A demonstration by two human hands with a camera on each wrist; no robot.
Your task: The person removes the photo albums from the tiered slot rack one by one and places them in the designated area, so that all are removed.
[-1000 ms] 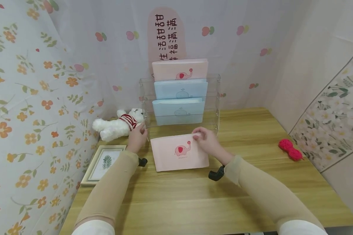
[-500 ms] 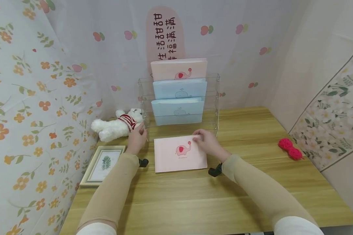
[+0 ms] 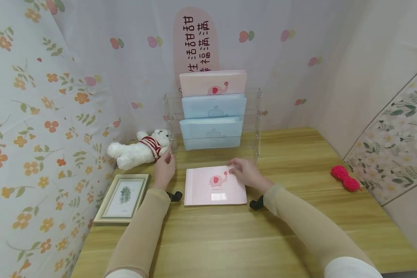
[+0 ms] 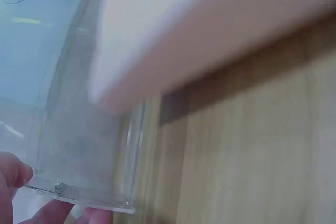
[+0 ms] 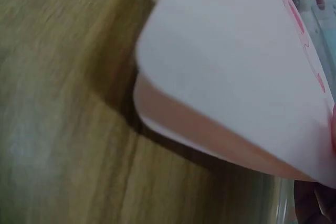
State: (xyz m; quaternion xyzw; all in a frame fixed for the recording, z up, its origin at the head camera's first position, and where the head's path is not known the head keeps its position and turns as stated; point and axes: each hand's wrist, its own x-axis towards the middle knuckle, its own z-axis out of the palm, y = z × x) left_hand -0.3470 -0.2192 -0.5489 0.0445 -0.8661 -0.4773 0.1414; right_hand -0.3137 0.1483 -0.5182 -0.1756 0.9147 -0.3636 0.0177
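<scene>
My right hand [image 3: 246, 174] pinches the upper right corner of a pink booklet [image 3: 203, 185] with a red-eared elephant on its cover. In the right wrist view, the cover and back of this booklet [image 5: 226, 72] stand slightly apart, above the wood. My left hand [image 3: 165, 170] grips the left side of a clear plastic rack [image 3: 258, 127], its thumb on one face and fingers on the other, as the left wrist view shows at the rack's edge [image 4: 79, 200]. Upright in the rack are a pink elephant booklet [image 3: 198, 85] and two blue whale booklets [image 3: 198, 108].
A white plush bear [image 3: 135, 152] in a striped top lies left of the rack. In front of it lies a framed leaf picture [image 3: 125, 197]. A pink yarn skein [image 3: 345, 178] rests at the right of the wooden table [image 3: 299, 231]. Patterned curtains [image 3: 38, 116] border the table.
The pink booklet in my right hand has come slightly down and right in the head view, and glare now shows on its cover. My left hand stays at the rack's side.
</scene>
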